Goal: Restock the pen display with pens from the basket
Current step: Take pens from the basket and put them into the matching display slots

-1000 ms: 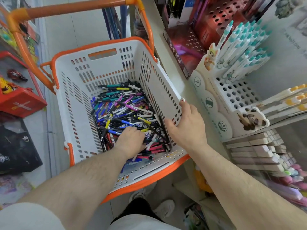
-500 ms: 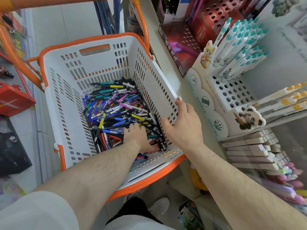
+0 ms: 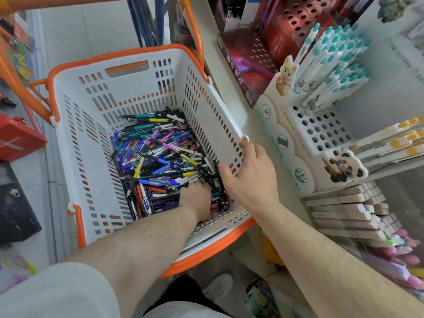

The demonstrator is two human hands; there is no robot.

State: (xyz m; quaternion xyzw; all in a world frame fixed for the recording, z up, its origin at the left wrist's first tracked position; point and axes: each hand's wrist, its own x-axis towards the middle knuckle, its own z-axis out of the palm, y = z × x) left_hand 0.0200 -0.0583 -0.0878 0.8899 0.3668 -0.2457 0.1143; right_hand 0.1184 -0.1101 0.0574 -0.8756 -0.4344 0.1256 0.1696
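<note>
- The basket (image 3: 91,138), white with orange trim, fills the centre-left of the frame; a loose heap of pens (image 3: 158,161) lies on its floor, piled toward the lower-right corner.
- The left hand (image 3: 196,199) is down in that heap at the centre of the frame, knuckles up and fingers buried among the barrels. Whether it already pinches a pen or is only raking through them I cannot tell, since the fingertips are hidden.
- The right hand (image 3: 251,177) rests on the basket's right-hand rim, fingers curled over the edge and thumb against the slotted wall, steadying it.
- The pen display (image 3: 321,129), a white holder with rows of holes, stands at the right of the frame; its upper rows hold teal-capped pens (image 3: 332,60), the lower rows of holes are open.
- Likely trouble: the pens lie crossed and tangled, so lifting one may drag neighbours up and spill them over the rim or through the slots.
- The basket appears tipped toward the shelf edge; if the right hand lets go, it could shift or swing and scatter the heap.
- The heap mixes many colours and makes, so a blind grab may bring up a pen that does not suit the open holes.
</note>
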